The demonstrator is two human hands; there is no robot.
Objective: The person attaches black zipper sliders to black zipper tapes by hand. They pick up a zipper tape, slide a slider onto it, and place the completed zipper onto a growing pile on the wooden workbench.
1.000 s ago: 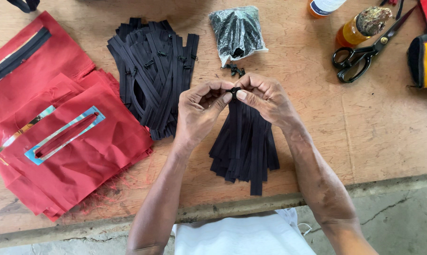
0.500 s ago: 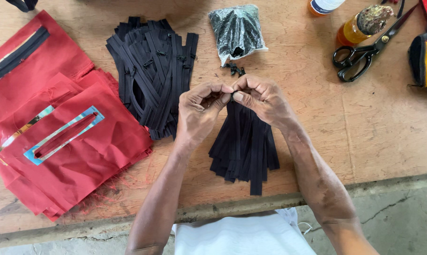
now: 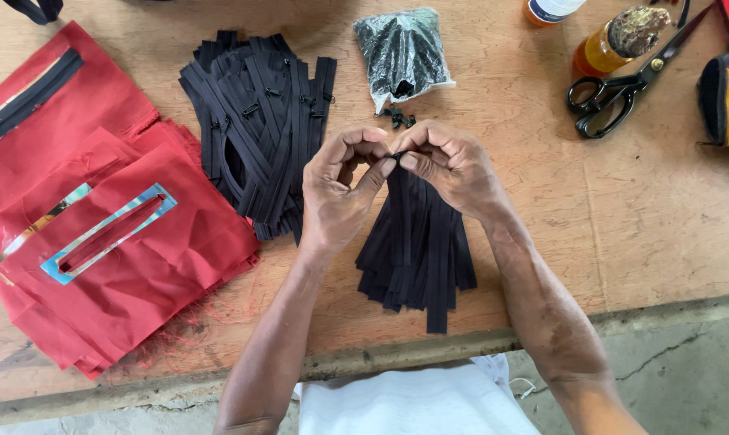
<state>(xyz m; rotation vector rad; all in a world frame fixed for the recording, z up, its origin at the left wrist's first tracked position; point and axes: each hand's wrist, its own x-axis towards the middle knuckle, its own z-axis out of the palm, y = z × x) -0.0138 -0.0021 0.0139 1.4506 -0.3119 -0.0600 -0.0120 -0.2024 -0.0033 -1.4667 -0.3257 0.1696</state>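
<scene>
Both hands meet above the wooden bench point(image 3: 542, 209): the left hand point(image 3: 340, 189) and right hand point(image 3: 449, 165) each have their grip pinched on the top end of a black zipper strip point(image 3: 398, 211), which hangs over a pile of loose black strips point(image 3: 417, 250) lying just under the wrists. A second, larger heap of black zippers with sliders point(image 3: 256, 121) lies to the left beside stacked red fabric panels point(image 3: 123, 242), so by the look of it part of the lot is done and the near pile remains. A clear plastic bag point(image 3: 401, 52) holds small dark sliders, with a few sliders point(image 3: 398, 119) spilled at its mouth.
</scene>
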